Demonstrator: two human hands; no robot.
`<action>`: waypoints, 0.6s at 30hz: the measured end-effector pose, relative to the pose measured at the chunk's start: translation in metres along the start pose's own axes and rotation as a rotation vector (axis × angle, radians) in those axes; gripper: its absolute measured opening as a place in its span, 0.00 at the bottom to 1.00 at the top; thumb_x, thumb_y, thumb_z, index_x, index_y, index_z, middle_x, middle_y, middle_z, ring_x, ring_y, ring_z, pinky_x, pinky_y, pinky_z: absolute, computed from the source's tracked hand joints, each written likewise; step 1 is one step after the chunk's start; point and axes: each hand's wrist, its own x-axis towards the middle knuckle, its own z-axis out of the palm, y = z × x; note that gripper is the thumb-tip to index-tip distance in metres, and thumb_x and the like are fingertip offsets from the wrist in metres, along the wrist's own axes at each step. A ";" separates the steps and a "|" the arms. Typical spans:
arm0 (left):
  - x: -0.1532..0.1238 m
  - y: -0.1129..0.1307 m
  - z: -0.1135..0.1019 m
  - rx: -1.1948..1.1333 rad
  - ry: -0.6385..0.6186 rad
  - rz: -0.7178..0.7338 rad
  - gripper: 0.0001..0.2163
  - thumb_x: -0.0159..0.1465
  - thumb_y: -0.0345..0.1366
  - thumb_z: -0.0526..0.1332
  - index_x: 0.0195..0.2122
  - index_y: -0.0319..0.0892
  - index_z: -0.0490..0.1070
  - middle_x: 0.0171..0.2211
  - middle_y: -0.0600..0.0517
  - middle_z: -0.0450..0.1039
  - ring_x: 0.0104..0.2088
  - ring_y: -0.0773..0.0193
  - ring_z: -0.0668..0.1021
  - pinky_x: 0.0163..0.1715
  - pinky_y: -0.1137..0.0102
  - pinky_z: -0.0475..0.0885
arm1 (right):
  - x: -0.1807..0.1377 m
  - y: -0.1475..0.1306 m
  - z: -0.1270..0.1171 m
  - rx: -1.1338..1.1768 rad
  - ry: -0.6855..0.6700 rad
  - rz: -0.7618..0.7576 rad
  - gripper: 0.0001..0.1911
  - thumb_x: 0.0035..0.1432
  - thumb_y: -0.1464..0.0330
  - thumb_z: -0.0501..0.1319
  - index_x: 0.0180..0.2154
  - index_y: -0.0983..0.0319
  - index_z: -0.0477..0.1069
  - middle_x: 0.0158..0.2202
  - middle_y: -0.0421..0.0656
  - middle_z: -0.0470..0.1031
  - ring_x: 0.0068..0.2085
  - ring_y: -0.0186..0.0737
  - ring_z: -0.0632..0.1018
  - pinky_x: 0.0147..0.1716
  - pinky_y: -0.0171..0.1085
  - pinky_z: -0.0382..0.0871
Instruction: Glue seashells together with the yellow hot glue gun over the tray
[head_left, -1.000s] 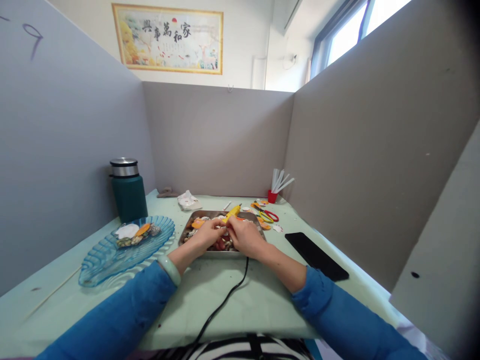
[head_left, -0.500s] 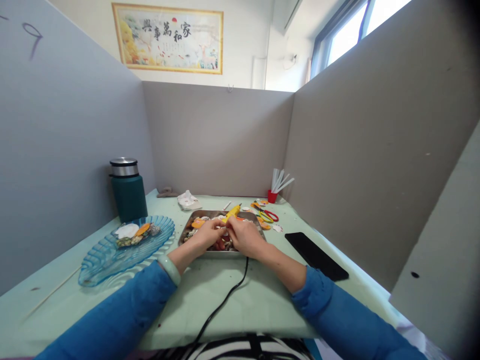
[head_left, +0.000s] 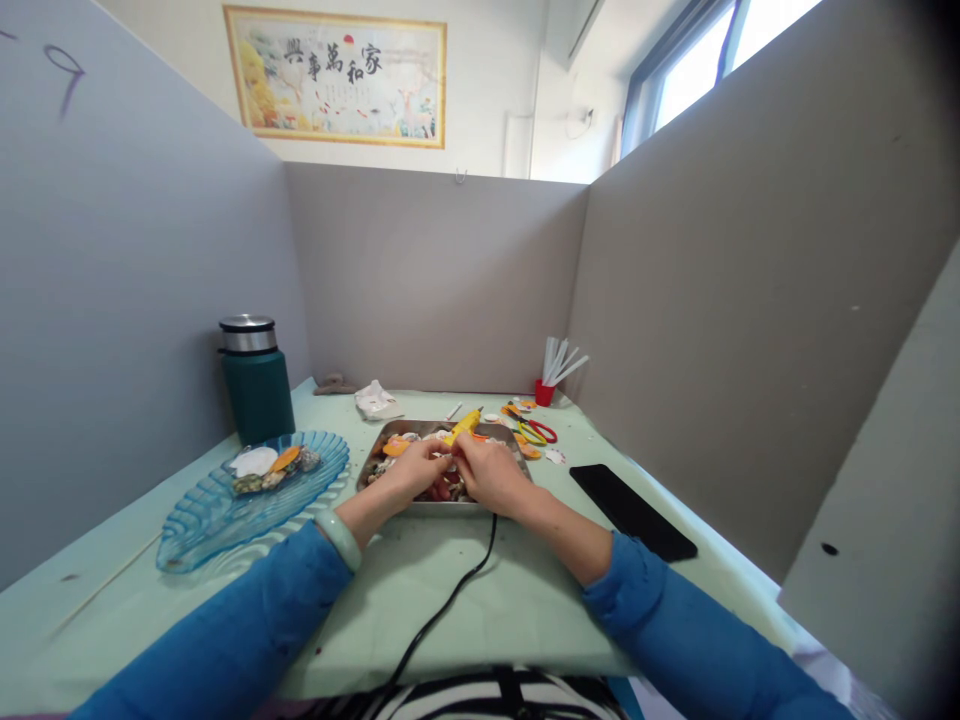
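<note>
One pair of hands is at work, with one glue gun between them. On the counter [head_left: 525,600] there is also one metal tray [head_left: 369,468], one blue glass dish [head_left: 196,540], one green flask [head_left: 257,388], one black phone [head_left: 634,512], one pair of scissors [head_left: 535,431], one red cup [head_left: 545,394] of white sticks, one crumpled tissue [head_left: 377,402] and one black cord [head_left: 442,612].

The glue gun [head_left: 463,426] is small and yellow. Its body slants up and away from the hands, just above the middle of the frame. The cord runs from under the right hand down to the bottom edge of the frame.

The right hand [head_left: 489,472] has its grip closed around the lower part of the gun, so only the upper yellow end shows past the knuckles. The left hand [head_left: 415,467] meets it from the left, with its fingers curled in towards the gun. Whether that grip pinches a small piece cannot be told, because the fingertips hide the spot. Both hands hover over the tray at the frame's centre. The tray is filled with small shells and orange bits, too many and too small to count.

The dish lies at lower left with a few shells in it, and the flask stands behind it. The phone lies to the right of centre.
</note>
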 end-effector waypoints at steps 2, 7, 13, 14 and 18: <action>-0.001 0.001 0.000 -0.001 0.000 -0.004 0.02 0.58 0.32 0.56 0.32 0.39 0.65 0.12 0.59 0.66 0.14 0.70 0.71 0.17 0.78 0.63 | 0.000 0.000 0.000 0.000 0.001 0.001 0.08 0.63 0.68 0.48 0.40 0.62 0.64 0.33 0.44 0.76 0.34 0.39 0.75 0.29 0.33 0.55; -0.002 0.003 0.001 -0.002 0.002 -0.017 0.03 0.59 0.31 0.54 0.33 0.39 0.65 0.12 0.59 0.65 0.14 0.70 0.71 0.17 0.77 0.64 | 0.000 0.000 0.000 0.004 0.019 -0.005 0.08 0.62 0.68 0.48 0.39 0.62 0.64 0.33 0.44 0.76 0.33 0.39 0.75 0.28 0.33 0.54; 0.001 -0.001 0.000 -0.002 0.006 -0.013 0.05 0.57 0.34 0.57 0.34 0.39 0.66 0.11 0.58 0.65 0.14 0.69 0.72 0.18 0.76 0.64 | 0.000 0.000 0.000 -0.004 0.010 0.002 0.09 0.62 0.68 0.48 0.40 0.62 0.64 0.33 0.44 0.76 0.34 0.39 0.75 0.29 0.33 0.54; 0.001 -0.001 0.000 -0.004 0.004 -0.013 0.05 0.57 0.34 0.57 0.34 0.39 0.66 0.11 0.58 0.65 0.15 0.68 0.72 0.18 0.76 0.64 | 0.000 0.000 0.000 -0.005 0.011 0.002 0.09 0.62 0.68 0.48 0.40 0.62 0.64 0.33 0.44 0.76 0.34 0.39 0.75 0.29 0.33 0.55; 0.000 0.001 0.000 0.008 0.000 -0.014 0.05 0.58 0.32 0.55 0.35 0.39 0.66 0.11 0.58 0.65 0.14 0.68 0.71 0.17 0.77 0.64 | 0.000 0.000 0.001 -0.002 0.019 0.000 0.09 0.62 0.68 0.48 0.40 0.62 0.64 0.33 0.44 0.76 0.34 0.39 0.75 0.29 0.33 0.54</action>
